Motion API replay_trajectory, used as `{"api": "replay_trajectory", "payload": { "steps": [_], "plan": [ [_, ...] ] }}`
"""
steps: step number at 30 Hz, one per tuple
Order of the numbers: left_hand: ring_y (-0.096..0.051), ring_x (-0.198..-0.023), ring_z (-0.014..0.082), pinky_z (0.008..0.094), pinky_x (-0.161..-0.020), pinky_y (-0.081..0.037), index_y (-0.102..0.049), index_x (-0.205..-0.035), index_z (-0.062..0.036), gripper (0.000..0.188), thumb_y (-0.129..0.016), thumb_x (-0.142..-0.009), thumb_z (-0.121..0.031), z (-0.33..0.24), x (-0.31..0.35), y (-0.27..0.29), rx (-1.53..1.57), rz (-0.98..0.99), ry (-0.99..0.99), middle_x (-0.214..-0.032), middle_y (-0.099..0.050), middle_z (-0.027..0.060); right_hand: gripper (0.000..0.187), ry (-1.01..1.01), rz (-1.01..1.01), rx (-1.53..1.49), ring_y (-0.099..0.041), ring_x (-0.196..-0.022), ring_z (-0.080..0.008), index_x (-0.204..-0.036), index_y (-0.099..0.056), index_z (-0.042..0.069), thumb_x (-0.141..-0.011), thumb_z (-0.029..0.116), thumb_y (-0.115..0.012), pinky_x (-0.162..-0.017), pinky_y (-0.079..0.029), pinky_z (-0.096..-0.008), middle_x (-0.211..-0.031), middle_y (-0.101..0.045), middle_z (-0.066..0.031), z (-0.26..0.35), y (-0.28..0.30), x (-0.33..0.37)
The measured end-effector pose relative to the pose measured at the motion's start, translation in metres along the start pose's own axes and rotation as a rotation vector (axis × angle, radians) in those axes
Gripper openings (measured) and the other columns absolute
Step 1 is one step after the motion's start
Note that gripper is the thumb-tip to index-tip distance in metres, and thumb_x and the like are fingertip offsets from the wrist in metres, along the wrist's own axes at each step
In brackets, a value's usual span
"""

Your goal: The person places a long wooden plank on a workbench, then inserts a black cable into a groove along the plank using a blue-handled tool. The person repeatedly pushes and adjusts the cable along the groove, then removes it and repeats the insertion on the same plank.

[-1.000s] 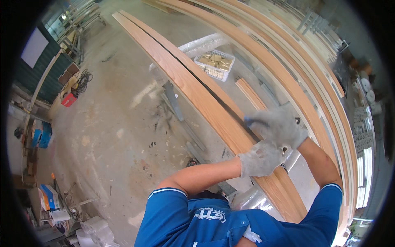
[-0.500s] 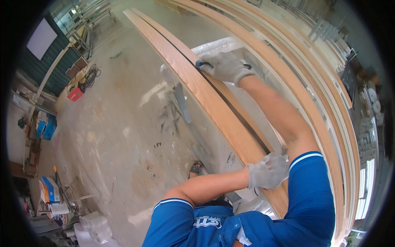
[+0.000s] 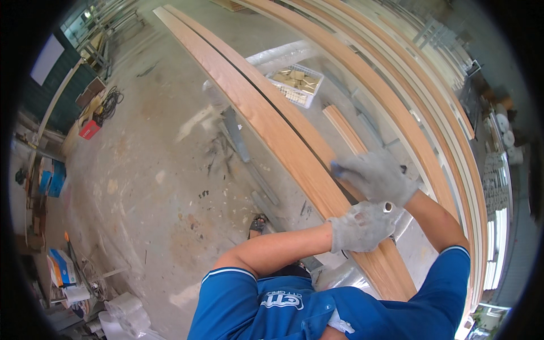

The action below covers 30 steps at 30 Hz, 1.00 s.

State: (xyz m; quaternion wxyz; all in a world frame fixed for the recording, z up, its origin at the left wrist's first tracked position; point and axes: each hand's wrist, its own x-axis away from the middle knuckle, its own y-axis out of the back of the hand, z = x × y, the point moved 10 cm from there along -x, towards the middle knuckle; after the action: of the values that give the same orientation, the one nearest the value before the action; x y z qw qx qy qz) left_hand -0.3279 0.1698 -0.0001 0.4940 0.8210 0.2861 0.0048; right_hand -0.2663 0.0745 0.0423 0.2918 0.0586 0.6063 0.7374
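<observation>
Two long wood-grain boards (image 3: pixel 249 113) lie side by side, a narrow dark gap running between them. My right hand (image 3: pixel 381 177), in a grey glove, is closed around a blue-and-black hand tool (image 3: pixel 336 169); motion blurs both. The tool's blue end is over the right-hand board, close to the gap. My left hand (image 3: pixel 361 226), also gloved, is closed over the near part of the boards, just short of the right hand. A small pale round end (image 3: pixel 387 207) shows at its finger side; what it belongs to is hidden.
Beyond the boards, a white basket (image 3: pixel 309 101) holds many gold-coloured pieces. More long wood-grain profiles (image 3: pixel 396 93) curve along the right. Metal supports (image 3: pixel 235 136) stand beneath the boards. A red box (image 3: pixel 89 129) and cables sit on the floor at the left.
My right hand has drawn the tool along the boards toward me, close to the left hand. The basket, hidden before, now shows. My left hand has stayed over the near part of the boards.
</observation>
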Motion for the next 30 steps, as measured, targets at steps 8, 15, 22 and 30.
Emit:
{"api": "replay_trajectory", "payload": {
  "steps": [8,15,22,30],
  "plan": [
    [-0.073,-0.089,0.0314,0.042,-0.083,-0.056,-0.071,-0.101,-0.0059,0.02,-0.069,-0.086,-0.019,-0.002,-0.001,0.009,-0.005,-0.136,-0.023,-0.097,-0.073,0.0125,0.029,-0.101,-0.043,0.055,-0.072,-0.085,-0.0345,-0.107,-0.069,0.014,-0.101,0.041,-0.059,-0.073,-0.055,-0.0475,-0.09,-0.073,-0.0114,-0.053,-0.052,-0.14],
    [-0.071,-0.092,0.0331,0.0432,-0.082,-0.056,-0.068,-0.101,-0.0069,0.019,-0.066,-0.094,-0.024,0.009,-0.004,-0.006,0.002,0.073,0.068,-0.1,-0.071,0.013,0.032,-0.053,0.012,-0.164,-0.072,-0.081,-0.0299,-0.123,-0.07,0.013,-0.096,0.032,-0.07,-0.072,-0.057,-0.0398,-0.096,-0.075,-0.0124,-0.02,-0.012,0.01],
    [-0.065,-0.096,0.0381,0.045,-0.08,-0.053,-0.064,-0.108,-0.0071,0.015,-0.067,-0.096,-0.015,0.007,-0.001,0.025,0.163,-0.173,-0.03,-0.101,-0.066,0.0155,0.046,-0.911,0.157,-0.888,-0.056,-0.066,-0.0074,-0.122,-0.071,0.005,-0.092,0.039,-0.078,-0.056,-0.046,-0.0252,-0.08,-0.064,0.0019,-0.031,0.014,0.217],
    [-0.064,-0.092,0.0375,0.0417,-0.081,-0.051,-0.066,-0.104,-0.0032,0.012,-0.069,-0.095,-0.01,0.017,-0.005,0.025,0.074,-0.129,0.069,-0.098,-0.067,0.0155,0.035,-0.988,0.054,-0.277,-0.064,-0.068,-0.0235,-0.101,-0.07,0.005,-0.08,0.032,-0.081,-0.068,-0.05,-0.0364,-0.082,-0.069,-0.011,0.032,0.111,0.386]
  ]
}}
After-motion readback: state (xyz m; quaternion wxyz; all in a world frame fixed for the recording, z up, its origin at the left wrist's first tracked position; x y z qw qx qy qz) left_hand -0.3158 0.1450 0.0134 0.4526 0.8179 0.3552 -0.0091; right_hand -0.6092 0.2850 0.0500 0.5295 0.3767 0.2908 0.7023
